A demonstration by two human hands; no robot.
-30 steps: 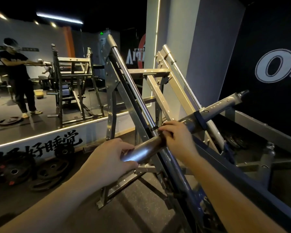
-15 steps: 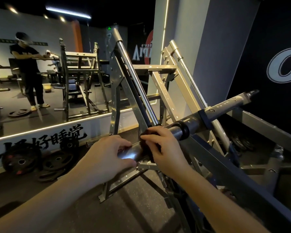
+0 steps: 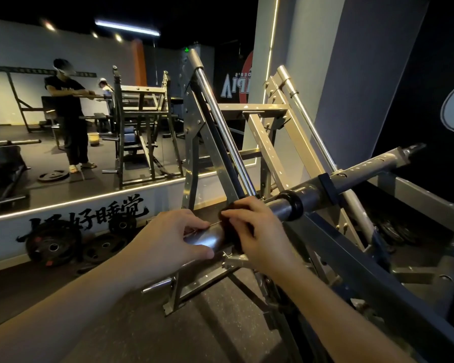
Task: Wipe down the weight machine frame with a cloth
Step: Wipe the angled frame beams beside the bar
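Observation:
The weight machine frame [image 3: 270, 142] is silver-grey, with slanted chrome guide rods. A chrome bar sleeve [image 3: 207, 239] juts from it toward me, with a black ring collar [image 3: 292, 206] farther up it. My left hand [image 3: 173, 237] is wrapped around the near end of the sleeve. My right hand [image 3: 257, 237] sits just beyond it, pressing a dark cloth [image 3: 230, 226] around the bar. Most of the cloth is hidden under my fingers.
Black weight plates [image 3: 53, 247] lean against a white step with black lettering at lower left. On the raised floor behind, a person [image 3: 70, 113] stands at another rack [image 3: 139, 132]. A grey pillar and a dark wall close off the right side.
My right hand has slid down the bar toward my left hand, uncovering the black ring collar. The dark cloth now shows under its fingers. My left hand has kept its grip.

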